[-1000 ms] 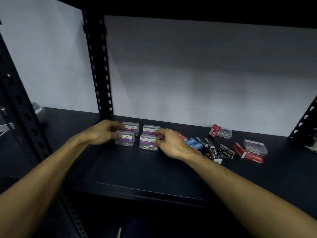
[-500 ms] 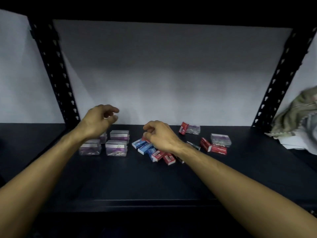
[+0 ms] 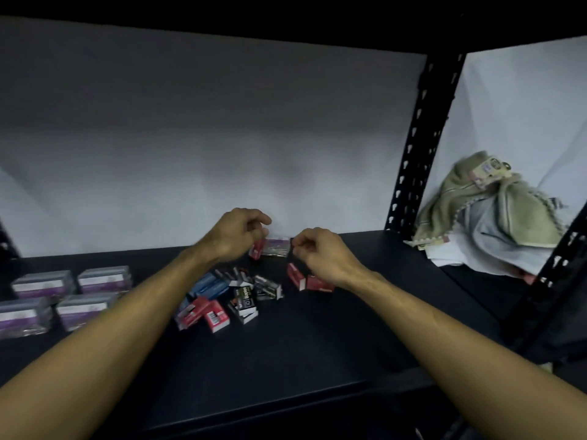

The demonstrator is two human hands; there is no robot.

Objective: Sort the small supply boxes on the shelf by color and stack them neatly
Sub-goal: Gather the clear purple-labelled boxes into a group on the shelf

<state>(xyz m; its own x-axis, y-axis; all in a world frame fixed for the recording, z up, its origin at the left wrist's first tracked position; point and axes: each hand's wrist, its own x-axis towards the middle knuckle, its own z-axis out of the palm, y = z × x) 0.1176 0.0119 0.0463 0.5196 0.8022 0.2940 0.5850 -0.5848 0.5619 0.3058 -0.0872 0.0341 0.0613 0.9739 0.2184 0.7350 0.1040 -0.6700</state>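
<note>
A clear box with a purple label (image 3: 278,247) lies at the back of the dark shelf (image 3: 317,344), a red box (image 3: 256,249) leaning at its left end. My left hand (image 3: 236,233) hovers curled over that left end. My right hand (image 3: 320,252) is curled at the box's right edge; contact is unclear. Two red boxes (image 3: 295,276) lie under my right wrist. Blue boxes (image 3: 209,284), red boxes (image 3: 203,312) and black boxes (image 3: 244,296) form a loose heap in the middle. Several clear purple-labelled boxes (image 3: 104,277) stand grouped at the left.
A black perforated upright post (image 3: 416,147) stands at the shelf's back right. Beyond it lies a pile of olive and white cloth (image 3: 495,217). A pale wall backs the shelf, and another shelf board hangs dark overhead.
My view has swung right. Both hands left the purple boxes at the left and moved to the clear box at the back, beside the red one.
</note>
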